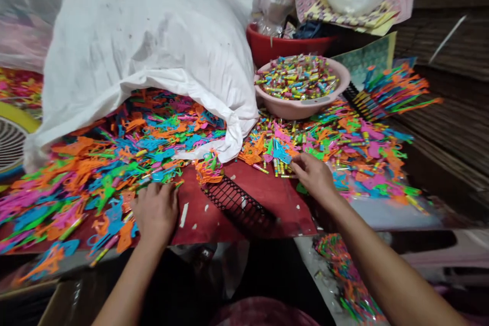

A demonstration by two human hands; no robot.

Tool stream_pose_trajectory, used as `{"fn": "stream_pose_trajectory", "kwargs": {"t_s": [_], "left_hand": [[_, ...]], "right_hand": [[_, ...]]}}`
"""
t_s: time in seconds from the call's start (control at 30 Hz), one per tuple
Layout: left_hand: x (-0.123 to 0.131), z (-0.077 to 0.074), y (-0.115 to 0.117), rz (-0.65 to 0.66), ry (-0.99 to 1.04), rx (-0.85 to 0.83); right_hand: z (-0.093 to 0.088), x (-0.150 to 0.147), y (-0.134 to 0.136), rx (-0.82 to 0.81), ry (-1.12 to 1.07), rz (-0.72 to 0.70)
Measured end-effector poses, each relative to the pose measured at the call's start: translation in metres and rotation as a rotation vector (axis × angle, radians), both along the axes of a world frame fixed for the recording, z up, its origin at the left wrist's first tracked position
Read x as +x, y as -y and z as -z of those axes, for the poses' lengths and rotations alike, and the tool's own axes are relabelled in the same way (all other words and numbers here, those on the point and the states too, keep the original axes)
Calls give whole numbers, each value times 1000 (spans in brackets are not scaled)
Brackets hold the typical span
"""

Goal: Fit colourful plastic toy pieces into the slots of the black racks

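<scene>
My left hand (156, 211) rests at the near edge of a heap of bright plastic pieces (110, 163), fingers bent down into them; what they hold, if anything, is hidden. My right hand (316, 177) reaches to the smaller pile on the right, thumb and fingers pinched at a blue plastic piece (281, 153). Below it lie thin yellow-striped tubes. Between my hands, a black grid rack (246, 205) lies slanted on the red tabletop (191, 219). Several coloured pieces (210, 167) are bunched at its far left end.
A big white sack (153, 25) spills pieces onto the table. A pink basin (301, 107) of small wrapped tubes stands behind my right hand, with a red tub (263, 46) beyond. A filled black rack (355, 97) sits far right. A bag of pieces (347, 275) lies below the table.
</scene>
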State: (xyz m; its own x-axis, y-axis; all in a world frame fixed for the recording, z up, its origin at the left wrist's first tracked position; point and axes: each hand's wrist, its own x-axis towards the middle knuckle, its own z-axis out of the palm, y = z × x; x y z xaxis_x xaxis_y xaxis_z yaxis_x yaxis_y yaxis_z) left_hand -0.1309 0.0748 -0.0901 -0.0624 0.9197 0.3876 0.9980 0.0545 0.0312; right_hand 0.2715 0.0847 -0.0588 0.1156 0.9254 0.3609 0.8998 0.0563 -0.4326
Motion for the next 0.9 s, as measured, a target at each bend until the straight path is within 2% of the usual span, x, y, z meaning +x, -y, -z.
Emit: {"fn": "stream_pose_trajectory", "kwargs": {"t_s": [0.1, 0.2, 0.3, 0.37, 0.43, 0.57, 0.7, 0.83, 0.9], "left_hand": [[2, -1, -3, -42, 77, 105], [14, 8, 3, 133, 329, 190], [31, 20, 6, 323, 589, 101], [39, 25, 3, 360, 673, 26], [45, 23, -1, 344, 683, -33], [50, 11, -4, 252, 605, -99], [55, 3, 3, 179, 570, -129], [63, 1, 15, 57, 532, -174], [67, 1, 20, 33, 523, -170]], "right_hand": [[-3, -4, -8, 24, 57, 112], [-8, -10, -13, 14, 215, 136], [-10, -15, -18, -63, 318, 97], [-10, -19, -19, -57, 328, 82], [-9, -23, -19, -10, 342, 76], [-9, -31, -17, 22, 387, 77], [-6, -28, -23, 12, 348, 84], [-3, -21, -29, 41, 228, 94], [-3, -22, -27, 31, 241, 110]]}}
